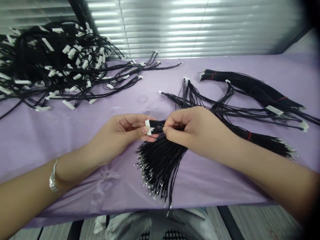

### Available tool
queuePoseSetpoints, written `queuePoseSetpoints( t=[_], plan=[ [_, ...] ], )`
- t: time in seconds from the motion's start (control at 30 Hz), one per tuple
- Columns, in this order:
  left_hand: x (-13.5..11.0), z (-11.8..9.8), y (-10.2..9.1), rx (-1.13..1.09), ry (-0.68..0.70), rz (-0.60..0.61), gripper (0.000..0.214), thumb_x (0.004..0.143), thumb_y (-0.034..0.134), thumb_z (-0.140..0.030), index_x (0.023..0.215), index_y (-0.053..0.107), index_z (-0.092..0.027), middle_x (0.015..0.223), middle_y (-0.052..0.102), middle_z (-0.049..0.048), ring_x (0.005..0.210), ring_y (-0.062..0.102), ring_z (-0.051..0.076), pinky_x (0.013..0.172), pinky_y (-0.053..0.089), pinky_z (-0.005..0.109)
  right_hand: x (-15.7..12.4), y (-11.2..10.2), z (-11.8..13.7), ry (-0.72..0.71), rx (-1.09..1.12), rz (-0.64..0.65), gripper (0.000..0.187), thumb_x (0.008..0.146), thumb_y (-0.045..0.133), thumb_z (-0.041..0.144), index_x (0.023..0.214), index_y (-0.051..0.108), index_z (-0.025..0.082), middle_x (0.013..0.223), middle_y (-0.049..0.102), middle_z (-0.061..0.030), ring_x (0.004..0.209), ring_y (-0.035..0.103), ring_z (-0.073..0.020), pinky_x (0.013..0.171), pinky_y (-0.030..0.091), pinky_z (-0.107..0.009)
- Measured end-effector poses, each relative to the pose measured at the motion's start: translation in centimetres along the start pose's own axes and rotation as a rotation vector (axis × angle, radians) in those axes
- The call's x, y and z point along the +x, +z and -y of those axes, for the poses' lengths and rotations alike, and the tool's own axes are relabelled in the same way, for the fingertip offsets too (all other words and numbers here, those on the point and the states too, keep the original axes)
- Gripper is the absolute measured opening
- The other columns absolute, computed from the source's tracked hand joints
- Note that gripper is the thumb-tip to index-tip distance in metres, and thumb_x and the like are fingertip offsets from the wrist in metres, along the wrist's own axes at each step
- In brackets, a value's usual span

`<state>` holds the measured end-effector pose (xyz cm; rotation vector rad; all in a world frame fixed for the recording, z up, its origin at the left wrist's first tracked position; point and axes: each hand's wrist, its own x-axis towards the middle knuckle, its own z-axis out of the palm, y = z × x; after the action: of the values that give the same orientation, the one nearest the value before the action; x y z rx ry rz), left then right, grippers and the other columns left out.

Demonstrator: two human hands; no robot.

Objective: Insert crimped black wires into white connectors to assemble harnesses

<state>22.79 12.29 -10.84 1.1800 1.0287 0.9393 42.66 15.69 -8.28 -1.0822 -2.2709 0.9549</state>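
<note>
Between the fingers and thumb of my left hand (127,130) is a white connector (148,127), with black wires running from its right side. My right hand (190,128) pinches a black wire (158,126) just right of that connector; the tip of the wire is hidden by the fingers. Beneath both hands a fanned bundle of black wires (162,163) with bare metal terminals spreads toward the table's front edge. That bundle continues behind my right wrist to a red-tied end (265,141).
A large heap of black cables with white connectors (62,63) fills the back left. Another tied bundle of black wires (245,83) lies at the back right, near loose harnesses (195,93). A purple cloth (82,136) covers the table; window blinds (162,26) stand behind.
</note>
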Motion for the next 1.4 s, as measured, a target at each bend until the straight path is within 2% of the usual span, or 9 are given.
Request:
queuePoseSetpoints(
  t=[0.3,0.43,0.77,0.97,1.03,1.17,1.23,1.33,1.4],
  plan=[
    [-0.1,0.0,-0.1,0.018,-0.032,0.009,0.022,0.079,0.069,-0.020,0.101,0.073,-0.021,0.099,0.073,0.0052,0.081,0.070,0.016,0.080,0.057,0.025,0.0,0.1,0.0,-0.047,-0.071,-0.014,0.014,0.072,0.058,0.019,0.059,0.062,0.016,0.051,0.054,0.0035,0.047,0.045,-0.0060,0.045,0.028,-0.021],
    [0.3,0.3,-0.5,-0.030,-0.039,0.048,0.022,0.078,0.070,-0.017,0.098,0.074,-0.023,0.095,0.074,0.0044,0.081,0.070,0.015,0.078,0.057,0.024,0.1,0.1,-0.4,-0.142,-0.109,-0.011,0.014,0.074,0.054,0.014,0.063,0.062,0.015,0.057,0.057,0.0032,0.052,0.048,-0.0061,0.049,0.031,-0.021],
    [0.2,0.7,-0.7,-0.075,-0.065,0.043,0.025,0.076,0.071,-0.014,0.098,0.074,-0.026,0.093,0.075,0.0033,0.079,0.071,0.014,0.079,0.056,0.022,0.3,0.8,-0.9,-0.175,-0.049,0.013,0.014,0.075,0.054,0.011,0.063,0.060,0.014,0.056,0.052,0.0051,0.052,0.043,-0.0042,0.049,0.031,-0.019],
    [0.1,0.6,-0.5,-0.038,-0.067,0.031,0.023,0.075,0.072,-0.015,0.097,0.075,-0.023,0.090,0.075,0.0035,0.078,0.071,0.015,0.079,0.056,0.024,0.3,0.8,-0.9,-0.220,-0.149,0.030,0.016,0.078,0.054,0.014,0.063,0.059,0.014,0.059,0.054,0.0030,0.055,0.046,-0.0059,0.053,0.034,-0.021],
    [0.3,0.4,-0.3,-0.066,-0.036,0.023,0.022,0.077,0.070,-0.016,0.098,0.074,-0.021,0.093,0.074,0.0044,0.081,0.070,0.015,0.081,0.056,0.023,-0.1,0.6,-0.4,-0.284,-0.269,-0.049,0.016,0.082,0.053,0.016,0.069,0.061,0.014,0.071,0.059,-0.0013,0.065,0.052,-0.0099,0.062,0.039,-0.024],
    [0.9,0.1,0.2,-0.211,0.065,-0.115,0.015,0.080,0.066,-0.012,0.092,0.073,-0.015,0.098,0.072,0.0054,0.084,0.068,0.013,0.088,0.053,0.026,-1.5,0.8,1.0,-0.395,-0.529,-0.376,0.018,0.090,0.048,0.021,0.090,0.065,0.016,0.099,0.060,-0.0083,0.095,0.054,-0.0194,0.084,0.044,-0.034],
    [1.3,0.2,0.2,-0.277,0.047,-0.165,0.012,0.078,0.066,-0.009,0.087,0.072,-0.012,0.094,0.072,0.0056,0.084,0.068,0.013,0.089,0.052,0.027,-1.8,1.2,0.9,-0.456,-0.590,-0.289,0.016,0.089,0.050,0.020,0.090,0.066,0.016,0.094,0.061,-0.0076,0.093,0.055,-0.0198,0.084,0.045,-0.035],
    [1.5,0.3,0.0,-0.310,0.002,-0.205,0.011,0.076,0.067,-0.007,0.086,0.072,-0.010,0.087,0.071,0.0055,0.081,0.068,0.014,0.089,0.052,0.029,-1.1,1.8,-0.3,-0.502,-0.547,0.043,0.012,0.086,0.057,0.018,0.081,0.068,0.014,0.083,0.061,-0.0057,0.080,0.056,-0.0175,0.079,0.047,-0.033],
    [1.4,0.3,-0.2,-0.299,-0.018,-0.208,0.014,0.076,0.067,-0.008,0.089,0.072,-0.010,0.088,0.071,0.0062,0.080,0.068,0.013,0.089,0.052,0.029,-0.4,2.0,-1.0,-0.480,-0.462,0.145,0.012,0.085,0.058,0.018,0.078,0.067,0.014,0.082,0.061,-0.0047,0.079,0.055,-0.0161,0.078,0.047,-0.032]
  ],
)
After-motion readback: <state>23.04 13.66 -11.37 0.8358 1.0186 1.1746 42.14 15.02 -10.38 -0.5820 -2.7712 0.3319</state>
